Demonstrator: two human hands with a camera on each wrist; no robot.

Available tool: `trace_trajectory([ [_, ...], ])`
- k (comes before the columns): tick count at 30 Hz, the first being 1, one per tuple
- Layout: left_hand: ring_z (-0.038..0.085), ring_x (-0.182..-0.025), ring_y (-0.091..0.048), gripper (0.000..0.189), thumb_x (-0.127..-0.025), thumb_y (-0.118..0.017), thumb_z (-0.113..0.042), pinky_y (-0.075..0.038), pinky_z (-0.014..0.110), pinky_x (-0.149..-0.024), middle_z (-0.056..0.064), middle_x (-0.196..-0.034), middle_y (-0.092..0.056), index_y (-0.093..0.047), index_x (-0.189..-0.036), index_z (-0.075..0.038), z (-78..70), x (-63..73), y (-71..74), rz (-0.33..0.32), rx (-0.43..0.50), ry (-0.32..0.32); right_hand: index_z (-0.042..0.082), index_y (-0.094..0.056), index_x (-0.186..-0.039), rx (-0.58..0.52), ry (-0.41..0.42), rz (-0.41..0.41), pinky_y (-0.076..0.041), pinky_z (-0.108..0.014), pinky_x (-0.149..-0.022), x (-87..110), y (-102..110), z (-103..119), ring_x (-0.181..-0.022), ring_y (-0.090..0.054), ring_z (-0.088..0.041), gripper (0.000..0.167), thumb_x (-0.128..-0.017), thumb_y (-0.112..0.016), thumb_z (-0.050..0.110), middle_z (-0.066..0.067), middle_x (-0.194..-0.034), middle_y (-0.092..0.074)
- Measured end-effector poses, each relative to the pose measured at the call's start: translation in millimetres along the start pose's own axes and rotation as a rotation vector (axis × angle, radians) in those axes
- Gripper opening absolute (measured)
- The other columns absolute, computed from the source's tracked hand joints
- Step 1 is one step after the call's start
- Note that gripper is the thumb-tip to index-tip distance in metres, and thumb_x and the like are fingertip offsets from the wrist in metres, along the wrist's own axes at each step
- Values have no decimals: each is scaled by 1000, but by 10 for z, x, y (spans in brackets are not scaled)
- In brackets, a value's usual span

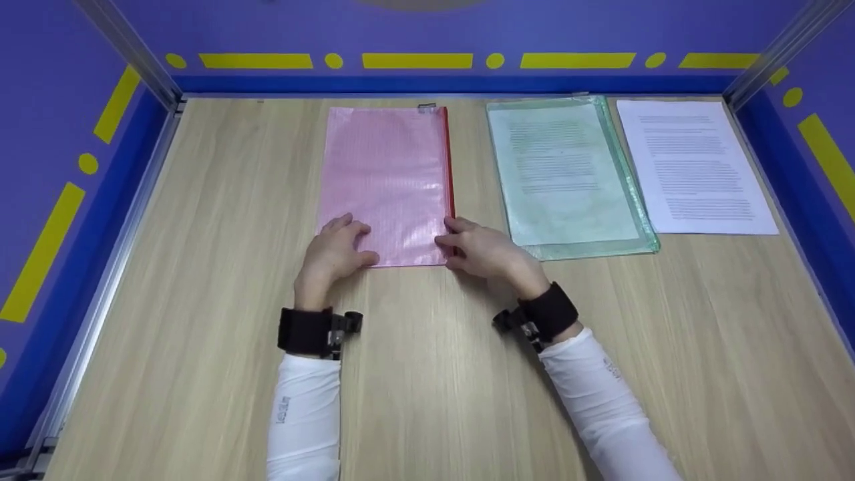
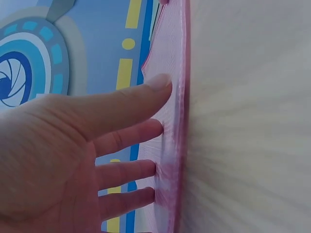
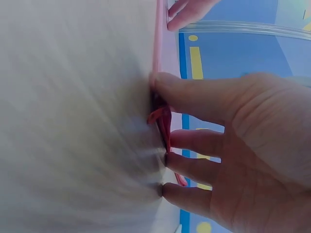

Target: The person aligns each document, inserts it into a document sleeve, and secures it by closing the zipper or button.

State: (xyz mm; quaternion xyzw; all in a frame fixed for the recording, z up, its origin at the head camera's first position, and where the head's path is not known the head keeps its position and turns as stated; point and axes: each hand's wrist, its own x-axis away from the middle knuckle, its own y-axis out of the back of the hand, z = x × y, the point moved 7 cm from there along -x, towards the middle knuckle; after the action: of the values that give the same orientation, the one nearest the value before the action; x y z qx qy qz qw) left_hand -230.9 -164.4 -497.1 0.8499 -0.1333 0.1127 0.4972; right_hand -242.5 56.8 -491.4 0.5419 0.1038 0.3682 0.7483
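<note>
A pink zip folder (image 1: 384,174) lies flat on the table, with a red zip edge (image 1: 449,160) along its right side. My left hand (image 1: 334,250) rests at its lower left corner, and the left wrist view shows the thumb and fingertips touching the pink surface (image 2: 170,43). At the lower right corner, my right hand (image 1: 486,250) touches the zip edge. In the right wrist view its thumb meets the corner beside a red zip end (image 3: 158,115), while the fingers reach along the side, fairly straight. Both hands keep their fingers spread apart.
To the right lies a green zip folder (image 1: 558,217) with a printed sheet visible through it. A white printed paper (image 1: 695,167) lies beside it at the far right. Blue panels (image 1: 427,33) with yellow marks stand along the back and sides of the wooden table (image 1: 427,387).
</note>
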Motion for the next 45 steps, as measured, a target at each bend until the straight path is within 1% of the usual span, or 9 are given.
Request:
trace_trajectory([
  [4,39,-152,-21,61,-89,-69,-35,-19,60,-123,19,-163,-27,-52,-143,-10,35,0,19,-13,-5,22,17,-51,-146,-18,-3,55,-30,-51,-121,-4,-25,13,-152,-24,-38,55,-95,-65,32,-20,-162,-26],
  [8,46,-152,-15,63,-90,-69,-36,-12,69,-120,22,-163,-25,-49,-145,-14,-10,-5,1,-19,-57,38,19,-49,-147,-40,-9,67,-27,-50,-122,-14,-33,12,-153,-22,-36,57,-95,-65,35,-17,-164,-24],
  [15,48,-152,-13,64,-90,-69,-36,-13,70,-119,21,-164,-21,-47,-148,-20,-171,-11,-111,30,-93,14,14,-53,-143,-173,-18,-24,-41,-47,-114,18,88,-77,-137,-49,-36,51,-97,-63,32,-17,-157,-40],
  [17,48,-152,-14,64,-90,-70,-35,-16,70,-118,20,-165,-20,-47,-148,-20,-194,-12,-131,39,-88,7,11,-53,-143,-205,-33,-65,-41,-47,-114,63,167,-150,-135,-52,-35,49,-98,-61,29,-17,-154,-45],
  [21,47,-152,-14,65,-89,-70,-34,-19,71,-116,20,-165,-20,-47,-148,-21,-202,-13,-139,44,-82,8,8,-50,-145,-214,-109,-131,-36,-51,-117,211,323,-381,-140,-46,-38,49,-99,-58,25,-21,-154,-43],
  [30,47,-152,-15,65,-89,-70,-35,-20,73,-115,20,-165,-20,-47,-148,-21,-202,-15,-140,44,-77,1,4,-42,-149,-234,-302,-162,-26,-56,-120,657,493,-1056,-149,-26,-44,53,-102,-53,24,-26,-161,-25],
  [34,48,-151,-16,65,-88,-70,-35,-21,74,-114,20,-164,-21,-48,-147,-20,-203,-12,-141,38,-77,-5,3,-41,-149,-232,-370,-236,-22,-60,-121,904,600,-1370,-149,-22,-47,53,-102,-53,23,-29,-160,-24],
  [40,49,-150,-17,65,-88,-71,-35,-22,73,-114,21,-164,-22,-48,-147,-20,-209,-8,-126,32,-88,-5,1,-42,-148,-206,-490,-364,-23,-63,-118,1269,709,-1826,-145,-26,-52,50,-102,-51,19,-32,-158,-27],
  [45,48,-150,-18,65,-88,-71,-36,-23,72,-114,21,-164,-22,-48,-147,-20,-214,-6,-127,31,-88,-6,-2,-47,-144,-132,-541,-496,-31,-67,-111,1532,830,-2170,-137,-36,-55,46,-98,-49,4,-35,-151,-36],
])
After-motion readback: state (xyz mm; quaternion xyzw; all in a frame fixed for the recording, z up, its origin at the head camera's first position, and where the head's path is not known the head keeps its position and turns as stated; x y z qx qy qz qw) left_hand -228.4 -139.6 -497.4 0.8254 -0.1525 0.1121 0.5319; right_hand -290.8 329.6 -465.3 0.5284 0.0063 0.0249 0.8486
